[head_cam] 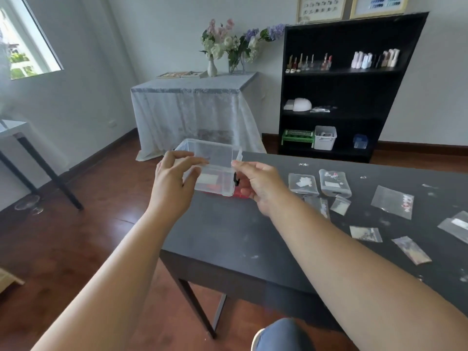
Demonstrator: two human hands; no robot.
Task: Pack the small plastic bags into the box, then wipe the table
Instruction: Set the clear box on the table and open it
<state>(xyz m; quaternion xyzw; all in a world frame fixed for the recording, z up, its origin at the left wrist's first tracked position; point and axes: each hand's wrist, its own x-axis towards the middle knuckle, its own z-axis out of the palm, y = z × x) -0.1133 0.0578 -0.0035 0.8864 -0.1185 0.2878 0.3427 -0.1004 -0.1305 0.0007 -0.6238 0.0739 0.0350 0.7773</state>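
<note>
Soft daylight from window (pixel 30 44) upper left; room evenly bright. Shadows faint, diffuse. Mild sheen on dark table (pixel 228 234). Wide-angle distortion: bookshelf (pixel 352 87) leans at edge. Slight overall softness.

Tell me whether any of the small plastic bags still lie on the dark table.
Yes, several small plastic bags lie spread on the dark table to the right of the clear box that both hands are at.

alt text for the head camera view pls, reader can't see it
Both hands work at a clear plastic box at the far left corner of a dark table: the left hand touches its raised lid, the right hand is at its right side. About nine small plastic bags lie scattered on the table to the right, none visibly packed yet.
</note>
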